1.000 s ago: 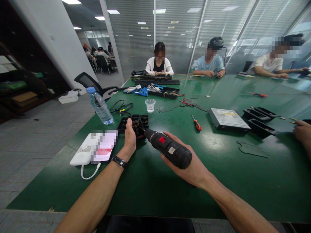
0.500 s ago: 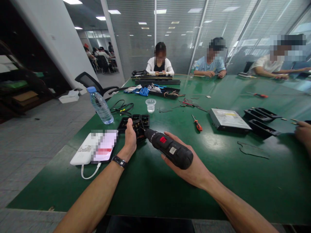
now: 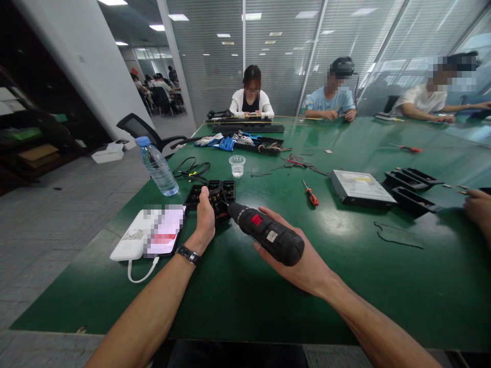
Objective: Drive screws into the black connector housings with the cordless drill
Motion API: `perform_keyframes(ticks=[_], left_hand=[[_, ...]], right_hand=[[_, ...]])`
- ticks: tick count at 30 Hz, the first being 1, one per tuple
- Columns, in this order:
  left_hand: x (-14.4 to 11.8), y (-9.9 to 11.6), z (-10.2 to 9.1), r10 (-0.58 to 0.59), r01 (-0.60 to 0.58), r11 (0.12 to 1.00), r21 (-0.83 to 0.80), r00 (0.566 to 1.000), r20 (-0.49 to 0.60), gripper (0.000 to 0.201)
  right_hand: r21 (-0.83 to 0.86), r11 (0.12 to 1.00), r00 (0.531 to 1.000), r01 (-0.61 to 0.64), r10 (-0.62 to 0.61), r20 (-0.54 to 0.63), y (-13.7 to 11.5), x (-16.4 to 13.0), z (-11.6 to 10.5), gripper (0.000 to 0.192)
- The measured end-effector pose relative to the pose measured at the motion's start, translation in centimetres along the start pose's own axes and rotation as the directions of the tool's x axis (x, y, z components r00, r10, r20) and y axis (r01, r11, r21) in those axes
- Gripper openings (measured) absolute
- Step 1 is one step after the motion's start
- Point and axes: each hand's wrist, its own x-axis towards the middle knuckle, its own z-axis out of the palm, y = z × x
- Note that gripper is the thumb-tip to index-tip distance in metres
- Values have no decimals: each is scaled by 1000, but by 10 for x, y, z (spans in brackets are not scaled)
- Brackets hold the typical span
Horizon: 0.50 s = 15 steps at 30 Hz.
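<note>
Your left hand (image 3: 204, 217) reaches forward, thumb up, fingers curled closed in a grip, a watch on the wrist. Your right hand (image 3: 303, 266) lies palm up, fingers wrapped in a grip. Both forearms are bare and angle inward.

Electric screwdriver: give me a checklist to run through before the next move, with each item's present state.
1. Right hand grips the electric screwdriver: ok, fingers wrap under its body.
2. Left hand steadies the black part: ok, it holds the part's near edge on the green table.
3. Screwdriver tip sits on a screw: cannot tell, the tip meets the part but the spot is too small to see.
4. Water bottle clear of the hands: ok, upright and apart on the left.
5. Phone and power bank clear of the left wrist: not ok, they lie right beside it.
6. Another person's hand clear: ok, it is at the far right edge.
</note>
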Motion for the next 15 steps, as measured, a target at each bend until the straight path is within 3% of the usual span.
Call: perform_keyframes(ticks=[15], left_hand=[[0,1,1,-26,26,1000,3,999,18,71]], right_hand=[[12,1000,1000,2,-2,3,1,-1,0,83]])
